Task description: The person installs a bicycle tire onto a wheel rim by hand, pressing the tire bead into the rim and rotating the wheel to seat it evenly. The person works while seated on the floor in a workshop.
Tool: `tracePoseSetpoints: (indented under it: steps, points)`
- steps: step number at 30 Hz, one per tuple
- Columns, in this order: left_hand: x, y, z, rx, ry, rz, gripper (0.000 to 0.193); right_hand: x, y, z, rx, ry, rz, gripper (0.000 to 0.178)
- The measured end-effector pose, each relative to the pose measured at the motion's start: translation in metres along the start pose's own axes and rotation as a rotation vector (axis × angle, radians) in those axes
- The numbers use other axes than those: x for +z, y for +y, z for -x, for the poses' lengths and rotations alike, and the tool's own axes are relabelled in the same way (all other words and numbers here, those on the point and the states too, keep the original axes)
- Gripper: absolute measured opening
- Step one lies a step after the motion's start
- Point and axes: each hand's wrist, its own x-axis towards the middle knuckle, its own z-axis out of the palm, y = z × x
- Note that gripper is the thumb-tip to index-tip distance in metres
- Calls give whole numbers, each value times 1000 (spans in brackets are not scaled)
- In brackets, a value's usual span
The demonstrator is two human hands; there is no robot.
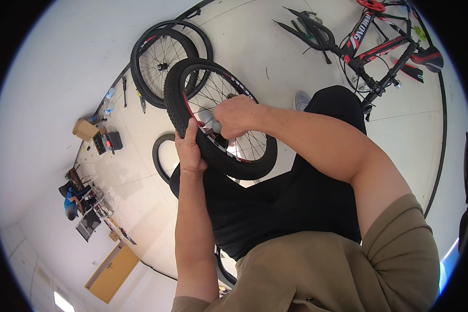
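A bicycle wheel point(176, 99) with a black knobby tyre, a red and white marked rim and thin spokes stands tilted in front of my knees. My left hand point(189, 148) is closed around the near-left side of its tyre, with the thumb over the rim's edge. My right hand point(237, 116) reaches across from the right and is balled up just inside the rim, over the spokes. What its fingers hold, if anything, is hidden. Beyond that hand, the rear sprockets point(231, 96) show partly at the hub.
Another wheel with a loose tyre point(136, 65) leans by the far wall. A bicycle frame point(356, 49) lies at the far right. One more tyre point(157, 156) rests left of my legs. Along the left wall are a cardboard box point(84, 130), a dark case point(114, 141) and a person point(70, 204).
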Motion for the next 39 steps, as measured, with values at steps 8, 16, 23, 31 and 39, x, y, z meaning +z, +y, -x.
tracePoseSetpoints:
  steps: [8,16,23,31,39]
  points:
    - [-2,2,6,-12,24,65,52,14,-2,-6,11,96,-73,29]
    - [-4,-1,10,-61,101,52,77,58,-1,-20,118,167,-266,35]
    - [-17,-11,6,-31,97,80,63,75,-1,-26,126,192,-417,40]
    - [-10,-13,6,12,152,70,62,77,-4,-28,165,267,-446,41]
    - [9,-3,16,-7,174,94,60,64,-5,-25,201,254,-481,36]
